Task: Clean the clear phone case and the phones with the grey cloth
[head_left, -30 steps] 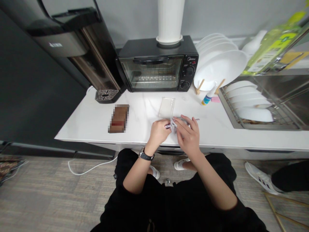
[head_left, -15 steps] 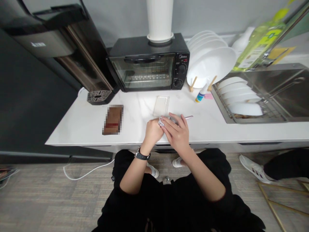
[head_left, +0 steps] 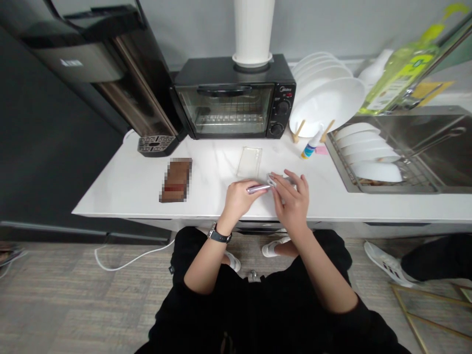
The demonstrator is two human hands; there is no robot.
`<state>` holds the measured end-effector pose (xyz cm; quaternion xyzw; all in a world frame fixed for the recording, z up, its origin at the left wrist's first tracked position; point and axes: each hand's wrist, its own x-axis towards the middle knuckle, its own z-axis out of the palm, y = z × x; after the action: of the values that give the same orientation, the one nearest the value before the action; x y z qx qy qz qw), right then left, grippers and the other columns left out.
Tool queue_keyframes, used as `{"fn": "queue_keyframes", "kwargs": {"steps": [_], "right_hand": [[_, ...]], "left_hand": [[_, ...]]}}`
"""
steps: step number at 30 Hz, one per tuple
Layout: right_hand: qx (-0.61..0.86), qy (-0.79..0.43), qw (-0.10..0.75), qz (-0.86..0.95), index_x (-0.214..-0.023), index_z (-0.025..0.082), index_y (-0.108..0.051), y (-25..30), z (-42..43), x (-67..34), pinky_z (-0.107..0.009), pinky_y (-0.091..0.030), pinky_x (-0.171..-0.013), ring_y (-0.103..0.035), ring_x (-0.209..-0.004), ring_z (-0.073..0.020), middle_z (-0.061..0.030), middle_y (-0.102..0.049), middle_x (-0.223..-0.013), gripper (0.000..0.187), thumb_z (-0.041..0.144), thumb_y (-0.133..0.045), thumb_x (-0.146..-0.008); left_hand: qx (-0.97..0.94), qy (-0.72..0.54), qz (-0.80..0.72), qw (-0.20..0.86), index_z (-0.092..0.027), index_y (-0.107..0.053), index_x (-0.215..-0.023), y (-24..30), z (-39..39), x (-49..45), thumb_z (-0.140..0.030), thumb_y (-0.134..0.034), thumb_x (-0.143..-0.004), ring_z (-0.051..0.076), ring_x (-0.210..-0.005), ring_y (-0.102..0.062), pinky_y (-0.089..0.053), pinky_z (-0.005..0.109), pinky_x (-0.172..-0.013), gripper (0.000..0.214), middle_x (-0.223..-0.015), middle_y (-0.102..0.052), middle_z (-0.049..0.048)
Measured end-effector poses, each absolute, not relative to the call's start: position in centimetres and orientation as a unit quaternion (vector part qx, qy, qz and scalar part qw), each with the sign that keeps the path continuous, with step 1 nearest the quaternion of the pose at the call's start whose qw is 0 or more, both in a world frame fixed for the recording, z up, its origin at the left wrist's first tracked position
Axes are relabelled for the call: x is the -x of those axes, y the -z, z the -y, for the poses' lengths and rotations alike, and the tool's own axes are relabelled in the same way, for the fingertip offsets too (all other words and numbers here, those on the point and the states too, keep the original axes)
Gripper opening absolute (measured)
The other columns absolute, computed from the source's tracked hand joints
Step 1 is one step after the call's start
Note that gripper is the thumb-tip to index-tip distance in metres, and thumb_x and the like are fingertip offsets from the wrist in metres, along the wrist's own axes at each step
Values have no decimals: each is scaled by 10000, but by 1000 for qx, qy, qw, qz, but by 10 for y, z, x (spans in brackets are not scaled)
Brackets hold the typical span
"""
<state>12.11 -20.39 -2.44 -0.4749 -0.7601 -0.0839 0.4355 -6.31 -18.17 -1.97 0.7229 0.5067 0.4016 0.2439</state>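
My left hand (head_left: 241,200) grips a slim lilac metal stylus-like stick (head_left: 258,189) that points right across the white marble counter (head_left: 121,196). My right hand (head_left: 291,204) holds a small grey flat object (head_left: 285,180), partly hidden by its fingers, with a white scrap (head_left: 272,180) at its left end. The stick's tip is at that scrap. A clear rectangular plastic case (head_left: 250,162) lies just beyond my hands. A pixelated brown flat object (head_left: 176,180) lies to the left of them.
A black toaster oven (head_left: 234,101) stands behind the counter, with a white cylinder on top. White plates stand in a wooden holder (head_left: 324,103). A small spray bottle (head_left: 311,147) stands nearby. A steel sink with a dish rack (head_left: 383,157) lies right. Another person's white shoe (head_left: 385,263) shows on the floor.
The stick now lies in my left hand, pointing right, instead of reaching out past my right hand. My hands have drawn slightly apart, and the small object sits further right.
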Motion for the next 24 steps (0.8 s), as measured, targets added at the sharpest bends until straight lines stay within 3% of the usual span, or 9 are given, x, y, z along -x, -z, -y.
{"fn": "queue_keyframes", "kwargs": {"steps": [8,16,24], "right_hand": [[438,58,435,785,-1407,309,-697,25,209,-88,-516,-321,-1312,-599,-1435,-256,7,-779,-1367,383,210,-574,-1058],[433,72,448,779,-1386,288,-702,25,204,-102,-524,-328,-1300,-602,-1426,-267,5,-782,-1361,354,212,-588,-1060],[486,93,461,736,-1328,285,-738,29,195,-147,-603,-352,-1259,-604,-1417,-310,-25,-787,-1351,311,233,-595,-1057]], "left_hand": [[-728,-346,-561,187,-180,-637,-625,19,178,64,-124,-690,-866,149,-588,-571,-358,279,-593,253,-639,-698,29],[-707,-374,-546,250,-172,-709,-716,18,180,64,-250,-741,-912,145,-673,-645,-396,242,-624,213,-696,-727,7],[-710,-414,-508,258,-207,-821,-899,24,180,65,-425,-835,-905,172,-755,-730,-477,262,-700,219,-843,-818,29]]}}
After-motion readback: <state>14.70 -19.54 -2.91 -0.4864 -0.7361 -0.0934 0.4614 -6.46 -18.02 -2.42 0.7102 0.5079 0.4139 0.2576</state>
